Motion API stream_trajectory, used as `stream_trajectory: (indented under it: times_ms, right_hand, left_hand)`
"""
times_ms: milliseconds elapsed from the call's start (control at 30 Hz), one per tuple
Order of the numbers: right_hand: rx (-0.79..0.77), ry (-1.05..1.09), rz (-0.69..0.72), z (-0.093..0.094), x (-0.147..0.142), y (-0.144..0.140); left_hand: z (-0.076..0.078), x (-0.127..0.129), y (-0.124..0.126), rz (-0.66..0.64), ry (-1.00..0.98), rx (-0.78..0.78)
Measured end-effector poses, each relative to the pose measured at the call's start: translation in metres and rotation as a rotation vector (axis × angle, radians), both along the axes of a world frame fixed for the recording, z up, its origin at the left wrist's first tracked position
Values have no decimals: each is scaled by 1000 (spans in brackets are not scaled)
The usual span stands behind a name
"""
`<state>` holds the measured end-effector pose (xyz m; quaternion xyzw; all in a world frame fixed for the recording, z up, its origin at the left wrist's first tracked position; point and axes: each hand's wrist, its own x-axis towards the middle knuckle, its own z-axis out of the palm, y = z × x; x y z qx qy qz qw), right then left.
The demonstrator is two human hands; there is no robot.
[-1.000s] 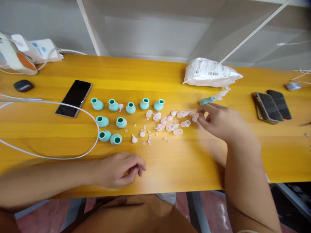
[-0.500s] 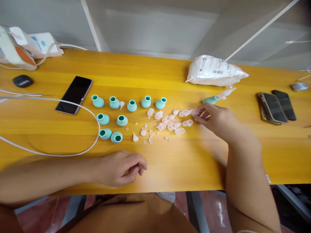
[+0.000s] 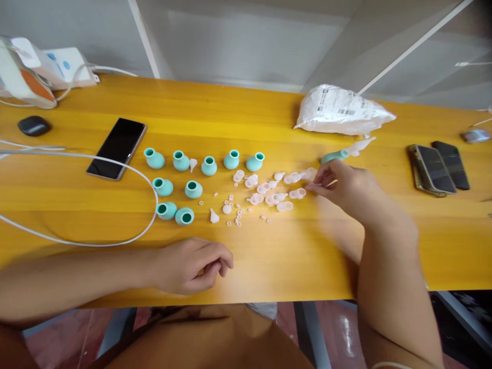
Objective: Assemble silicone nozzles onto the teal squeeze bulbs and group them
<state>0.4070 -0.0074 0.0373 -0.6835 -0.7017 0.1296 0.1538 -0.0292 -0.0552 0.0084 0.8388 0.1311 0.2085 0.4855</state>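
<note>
My right hand (image 3: 338, 187) is over the right end of a group of pale-pink plastic pieces, thumb and fingertips pinched on a small pale-pink piece (image 3: 315, 184) that they mostly cover. Close to these fingertips lie a translucent pink piece (image 3: 308, 173) and a cup-shaped pink piece (image 3: 298, 193). Just beyond the hand, a turquoise bulb (image 3: 333, 156) lies on its side with a pale spout (image 3: 361, 146) at its mouth. My left hand (image 3: 200, 266) rests on the table near its front edge, fingers curled in, with nothing visible in them.
Several turquoise bulbs (image 3: 231, 160) stand left of the pink pieces, among tiny pink rings (image 3: 238, 219). A white cable (image 3: 148, 177) loops past a phone (image 3: 117, 148). Behind are a white plastic bag (image 3: 342, 110) and a mouse (image 3: 34, 125); two phones (image 3: 432, 169) lie right.
My right fingertips have moved slightly down from the translucent pink piece, which now shows more fully beside them. My left hand has stayed in place.
</note>
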Motion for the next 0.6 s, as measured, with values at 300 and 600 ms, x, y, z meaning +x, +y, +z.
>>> stream_trajectory:
  times_ms: [300, 600]
  right_hand:
    - [455, 163, -156, 13, -20, -4]
    - [104, 968, 459, -7, -110, -34]
  left_hand:
    - [1, 2, 2, -8, -60, 19]
    - [-1, 1, -4, 165, -5, 143]
